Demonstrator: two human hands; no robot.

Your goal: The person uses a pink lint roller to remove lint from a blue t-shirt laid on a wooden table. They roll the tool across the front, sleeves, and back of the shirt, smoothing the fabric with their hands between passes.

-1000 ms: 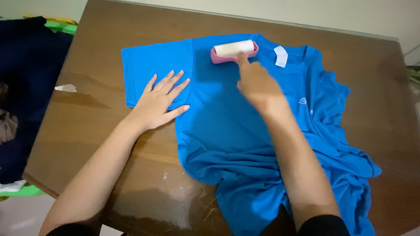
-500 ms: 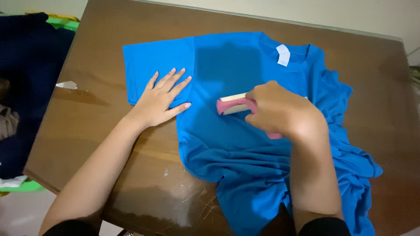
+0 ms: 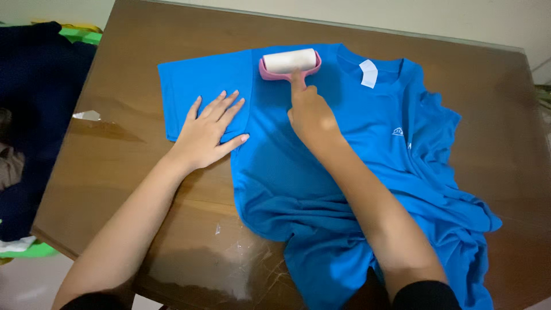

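Clothes [image 3: 34, 115]: dark heap, cut off by frame's left edge.
Left hand [image 3: 208, 133]: flat, fingers spread, on shirt [image 3: 344, 172] sleeve, gripping nothing.
Right hand [image 3: 310, 115]: closed around roller [image 3: 290, 62] handle, hiding it; roller near collar.
Shirt hem: bunched, cut off below.

Your right hand [image 3: 310, 115] hides the lint roller [image 3: 288, 63] handle, so you can't see its grip. Near that wrist, the blue shirt [image 3: 367, 172] runs off the bottom edge, its hem unseen.
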